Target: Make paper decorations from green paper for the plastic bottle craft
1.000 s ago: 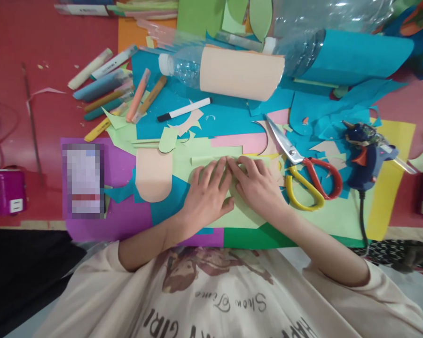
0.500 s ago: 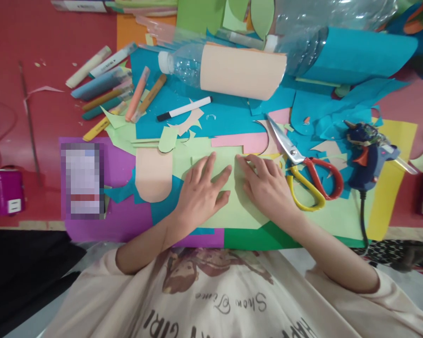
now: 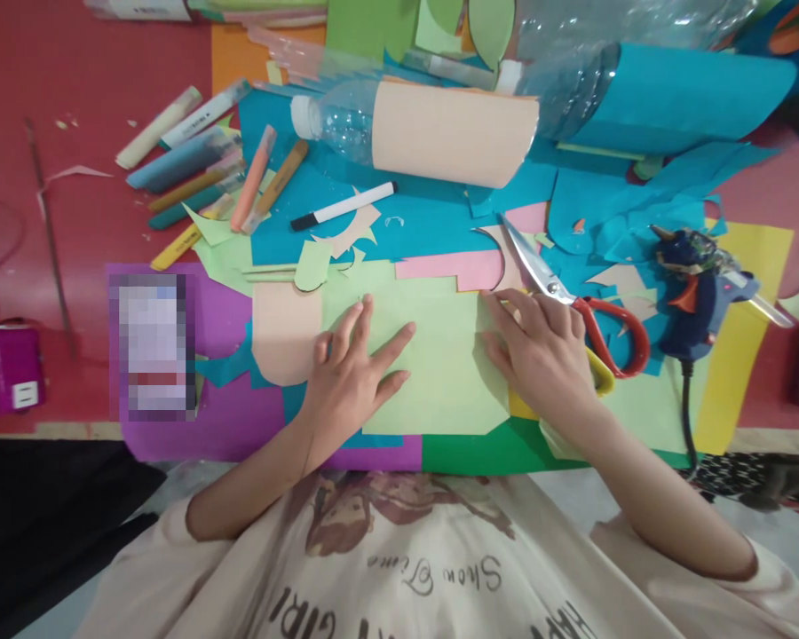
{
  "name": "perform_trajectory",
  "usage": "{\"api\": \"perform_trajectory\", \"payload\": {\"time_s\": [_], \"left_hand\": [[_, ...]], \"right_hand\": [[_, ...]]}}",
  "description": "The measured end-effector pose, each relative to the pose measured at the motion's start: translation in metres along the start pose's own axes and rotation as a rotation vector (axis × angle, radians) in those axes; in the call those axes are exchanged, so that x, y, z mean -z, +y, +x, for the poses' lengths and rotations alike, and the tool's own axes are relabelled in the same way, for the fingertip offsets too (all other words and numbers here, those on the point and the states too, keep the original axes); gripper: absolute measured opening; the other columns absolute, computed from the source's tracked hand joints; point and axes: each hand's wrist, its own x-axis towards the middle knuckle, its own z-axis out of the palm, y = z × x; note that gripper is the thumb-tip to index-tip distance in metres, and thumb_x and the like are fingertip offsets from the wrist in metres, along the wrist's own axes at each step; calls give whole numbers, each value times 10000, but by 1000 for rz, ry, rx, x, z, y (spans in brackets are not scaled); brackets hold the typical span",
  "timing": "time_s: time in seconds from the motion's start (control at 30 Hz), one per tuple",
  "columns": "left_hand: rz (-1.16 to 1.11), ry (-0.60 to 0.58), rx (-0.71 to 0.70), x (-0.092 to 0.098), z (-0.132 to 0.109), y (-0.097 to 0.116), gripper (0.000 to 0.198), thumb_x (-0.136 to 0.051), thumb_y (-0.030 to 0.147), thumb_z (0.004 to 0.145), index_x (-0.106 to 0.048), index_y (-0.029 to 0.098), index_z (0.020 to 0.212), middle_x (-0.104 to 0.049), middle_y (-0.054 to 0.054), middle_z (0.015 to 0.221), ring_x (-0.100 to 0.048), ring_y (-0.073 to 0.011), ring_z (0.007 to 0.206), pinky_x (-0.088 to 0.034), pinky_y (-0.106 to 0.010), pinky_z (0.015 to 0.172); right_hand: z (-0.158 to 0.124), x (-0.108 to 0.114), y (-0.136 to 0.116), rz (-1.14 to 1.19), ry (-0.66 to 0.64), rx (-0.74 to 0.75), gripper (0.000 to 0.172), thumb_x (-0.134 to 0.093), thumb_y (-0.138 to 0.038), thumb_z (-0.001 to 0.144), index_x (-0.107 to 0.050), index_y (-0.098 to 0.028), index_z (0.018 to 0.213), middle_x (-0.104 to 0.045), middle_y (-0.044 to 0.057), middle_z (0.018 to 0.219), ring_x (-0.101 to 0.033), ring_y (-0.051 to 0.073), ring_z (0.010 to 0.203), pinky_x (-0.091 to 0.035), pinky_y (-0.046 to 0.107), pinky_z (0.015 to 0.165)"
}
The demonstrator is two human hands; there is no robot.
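Note:
A light green paper sheet point(image 3: 439, 373) lies in front of me. My left hand point(image 3: 356, 368) rests on its left part with the fingers spread. On its right edge lies my right hand point(image 3: 539, 346), fingers apart and slightly bent, nothing visibly held. Scissors point(image 3: 552, 288) with red and yellow handles sit just beyond my right hand, which partly covers the yellow handle. A peach paper piece with rounded corners point(image 3: 285, 333) is beside my left hand. Pink paper point(image 3: 449, 266) touches the far edge of the green sheet.
A bottle wrapped in peach paper point(image 3: 454, 133) lies behind, near a blue-wrapped bottle point(image 3: 699, 98). Markers point(image 3: 186, 160) are scattered at the left. A hot glue gun point(image 3: 702, 306) with a cable is at the right. A blurred phone-like object point(image 3: 153, 342) lies on purple paper.
My hands have moved apart, the left one leftward and the right one rightward over the yellow scissor handle. More of the green sheet shows between them.

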Motion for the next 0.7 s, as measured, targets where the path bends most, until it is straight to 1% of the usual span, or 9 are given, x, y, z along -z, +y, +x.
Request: {"api": "perform_trajectory", "payload": {"time_s": [0.2, 0.33, 0.43, 0.57, 0.7], "left_hand": [[72, 67, -48, -8, -3, -4, 515, -454, 408, 926, -362, 330, 1426, -352, -215, 1479, -386, -357, 1349, -401, -513, 968], [75, 70, -46, -9, -3, -3, 522, -459, 410, 922, -358, 329, 1427, -376, -201, 1470, -400, -349, 1341, -390, -522, 985], [68, 67, -40, -9, -3, -3, 523, -458, 410, 922, -353, 333, 1429, -378, -200, 1470, -400, -352, 1340, -377, -534, 993], [92, 86, -51, -9, -3, -1, 528, -465, 413, 920, -355, 324, 1428, -404, -197, 1456, -408, -340, 1340, -377, -527, 1000], [82, 82, -71, -9, -2, 1, 485, -402, 369, 952, -378, 264, 1425, -415, -160, 1460, -420, -309, 1338, -350, -521, 1042]], "right_hand": [[-3, -3, 4, 2, 22, 11, 420, -423, -318, 928, -491, -153, 1309, -613, 124, 1187, -492, 280, 1050, -421, 403, 850], [-5, -7, 4, 37, 15, -10, 460, -406, -325, 935, -440, -174, 1368, -601, 119, 1211, -477, 287, 1081, -409, 414, 862], [-6, -8, 4, 39, 24, -14, 462, -405, -334, 938, -437, -186, 1374, -607, 115, 1212, -483, 287, 1080, -405, 417, 865], [-5, -7, 2, 33, 67, -13, 412, -452, -312, 929, -502, -178, 1315, -642, 111, 1192, -513, 275, 1058, -413, 405, 856], [-5, -3, 6, 51, 144, 27, 292, -496, -228, 914, -591, -197, 1188, -690, 85, 1136, -576, 244, 1025, -430, 379, 834]]}}
